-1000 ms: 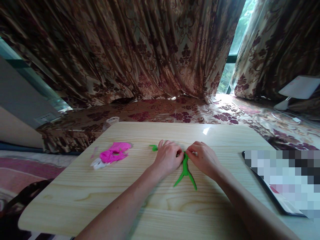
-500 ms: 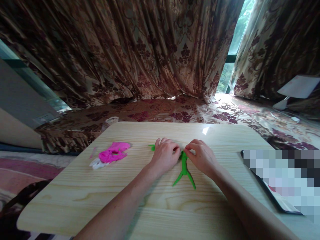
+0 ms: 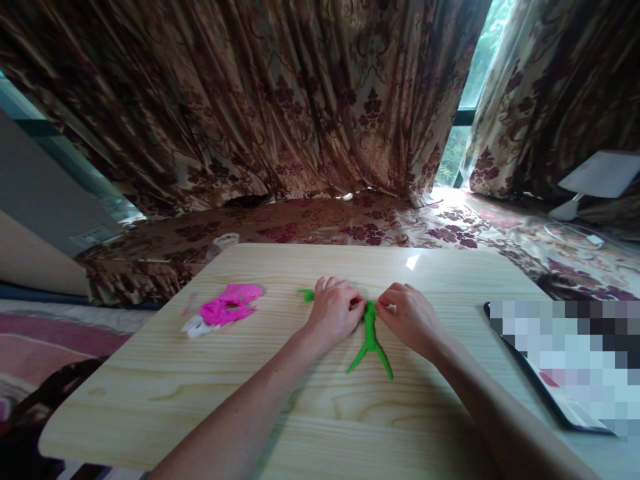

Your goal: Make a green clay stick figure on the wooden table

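A green clay figure [image 3: 369, 330] lies on the table, with a slim body and two thin legs spread toward me. My left hand [image 3: 336, 305] is at its upper left end, thumb and forefinger pinched at the clay. On the other side my right hand [image 3: 407, 310] pinches the upper right of the figure with its fingertips. The fingers partly hide the top of the figure. Just left of my left hand rests a smaller piece of green clay [image 3: 308, 295], part of it covered by the hand.
Crumpled pink wrapping [image 3: 230, 308] with a white scrap [image 3: 196, 327] lies on the left of the wooden table [image 3: 320, 407]. A dark-edged, blurred-out flat object [image 3: 550, 380] is at the right. Behind stand a lamp [image 3: 597, 175] and patterned curtains [image 3: 300, 100].
My right fingertips have shifted slightly right, from over the top of the figure to its side, baring more of the top. The left hand stays at the figure's left side.
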The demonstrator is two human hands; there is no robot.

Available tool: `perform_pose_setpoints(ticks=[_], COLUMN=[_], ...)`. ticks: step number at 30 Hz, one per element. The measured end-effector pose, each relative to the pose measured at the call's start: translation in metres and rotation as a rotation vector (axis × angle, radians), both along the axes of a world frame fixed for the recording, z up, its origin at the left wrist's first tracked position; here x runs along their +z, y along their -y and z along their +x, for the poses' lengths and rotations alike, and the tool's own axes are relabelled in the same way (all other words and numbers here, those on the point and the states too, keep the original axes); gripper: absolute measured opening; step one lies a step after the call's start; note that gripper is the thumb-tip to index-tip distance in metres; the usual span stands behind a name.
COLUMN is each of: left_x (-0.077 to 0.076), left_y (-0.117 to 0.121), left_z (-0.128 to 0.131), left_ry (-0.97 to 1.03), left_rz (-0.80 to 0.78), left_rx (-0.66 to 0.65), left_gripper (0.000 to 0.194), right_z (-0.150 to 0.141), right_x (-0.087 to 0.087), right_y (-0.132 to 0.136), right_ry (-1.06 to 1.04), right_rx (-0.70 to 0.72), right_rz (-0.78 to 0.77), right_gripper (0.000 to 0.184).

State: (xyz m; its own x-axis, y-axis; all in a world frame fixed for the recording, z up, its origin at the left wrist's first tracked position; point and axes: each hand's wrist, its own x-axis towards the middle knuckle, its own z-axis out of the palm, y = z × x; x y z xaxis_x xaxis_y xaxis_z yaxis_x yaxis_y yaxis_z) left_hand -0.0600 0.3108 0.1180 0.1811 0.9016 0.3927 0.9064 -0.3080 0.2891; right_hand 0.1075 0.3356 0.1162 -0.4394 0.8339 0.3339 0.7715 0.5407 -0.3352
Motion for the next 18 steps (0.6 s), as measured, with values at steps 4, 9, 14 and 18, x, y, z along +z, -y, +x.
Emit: perform_pose_setpoints(ticks=[4, 9, 14, 18], left_x=[-0.001, -0.001, -0.001, 0.005], left_y=[0.000, -0.001, 0.000, -0.006], left_z=[0.000, 0.000, 0.002, -0.010], left_ry=[-0.006, -0.009, -0.021, -0.007], left_rz=[0.007, 0.007, 0.019, 0.050], left_rx=[0.012, -0.012, 0.001, 0.046], left_gripper=[0.022, 0.018, 0.022, 0.025], right_z=[0.001, -0.002, -0.005, 0.000], right_x=[0.001, -0.001, -0.002, 0.003], right_y=[0.000, 0.000, 0.001, -0.001], right_ry=[-0.022, -0.025, -0.038, -0.087], right_rx=[-0.013, 0.015, 0.006, 0.020], right_rz=[0.008, 0.002, 0.023, 0.042], right_gripper=[0.021, 0.015, 0.018, 0.020])
